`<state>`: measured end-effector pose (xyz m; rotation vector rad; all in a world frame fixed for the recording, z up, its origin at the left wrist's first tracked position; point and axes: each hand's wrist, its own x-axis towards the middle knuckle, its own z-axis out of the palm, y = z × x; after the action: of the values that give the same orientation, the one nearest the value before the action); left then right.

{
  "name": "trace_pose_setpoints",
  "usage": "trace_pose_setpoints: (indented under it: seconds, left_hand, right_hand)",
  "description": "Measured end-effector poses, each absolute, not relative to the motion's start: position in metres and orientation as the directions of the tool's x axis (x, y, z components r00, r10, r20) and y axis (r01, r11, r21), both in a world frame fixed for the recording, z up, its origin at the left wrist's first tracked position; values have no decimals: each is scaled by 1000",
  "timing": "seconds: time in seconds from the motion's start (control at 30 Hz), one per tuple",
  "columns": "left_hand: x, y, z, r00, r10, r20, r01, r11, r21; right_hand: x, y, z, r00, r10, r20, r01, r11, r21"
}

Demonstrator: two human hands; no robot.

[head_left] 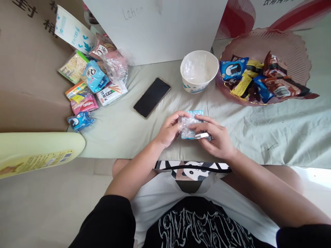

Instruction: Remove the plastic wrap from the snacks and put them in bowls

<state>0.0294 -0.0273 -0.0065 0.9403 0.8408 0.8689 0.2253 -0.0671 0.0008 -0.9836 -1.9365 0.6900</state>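
Note:
Near the front edge of the cloth-covered surface, my two hands meet over a light blue packet with crinkled clear plastic (pixel 190 124). My left hand (pixel 169 131) is closed on the packet's left side, its fingers bent over the plastic. From the other side, my right hand (pixel 216 136) lays its fingertips on the packet. A small white, silvery-edged piece (pixel 202 135) sticks out between the right thumb and fingers; its kind cannot be made out. Just beyond stands a white paper bowl (pixel 198 74) with clear plastic inside. A dark-screened phone (pixel 152 97) lies behind my left hand.
At the right, a pink ribbed bowl (pixel 297 51) holds several wrapped snacks. Snack packets (pixel 94 77) and a tipped paper cup (pixel 73 29) are piled at the left beside a cardboard box (pixel 33 75). A white box (pixel 160 31) stands at the back, a yellow-green object (pixel 41 151) at the left edge.

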Motion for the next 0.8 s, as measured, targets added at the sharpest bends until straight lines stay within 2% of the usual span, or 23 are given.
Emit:
trace_pose_setpoints:
  seconds: [0.1, 0.2, 0.27, 0.33, 0.43, 0.53, 0.67, 0.8]
  left_hand:
    - [29, -25, -2, 417, 865, -279, -342, 433, 834]
    - [30, -25, -3, 378, 878, -294, -299, 416, 859]
    - [30, -26, -8, 321, 914, -248, -226, 329, 917]
    - [28, -25, -16, 237, 962, -137, -126, 170, 977]
    - [23, -21, -26, 105, 992, 71, 52, -76, 996]
    - [20, -16, -30, 12, 991, 137, 132, -137, 982]
    - [20, -13, -27, -10, 997, 81, 125, -79, 989]
    - [24, -16, -25, 6, 998, 62, 116, -62, 991]
  right_hand:
    - [227, -66, 0, -374, 823, 428, 362, 554, -750]
    - [227, -66, 2, -380, 817, 435, 360, 563, -743]
    - [226, -67, 4, -253, 864, 436, 427, 504, -751]
    - [225, -67, 6, -52, 916, 398, 505, 368, -781]
    - [228, -66, 8, 120, 968, 221, 557, 119, -822]
    - [231, -66, 8, 79, 990, 120, 593, 50, -804]
    - [231, -65, 4, -73, 987, 145, 570, 160, -806]
    - [227, -66, -3, -151, 976, 158, 553, 216, -805]
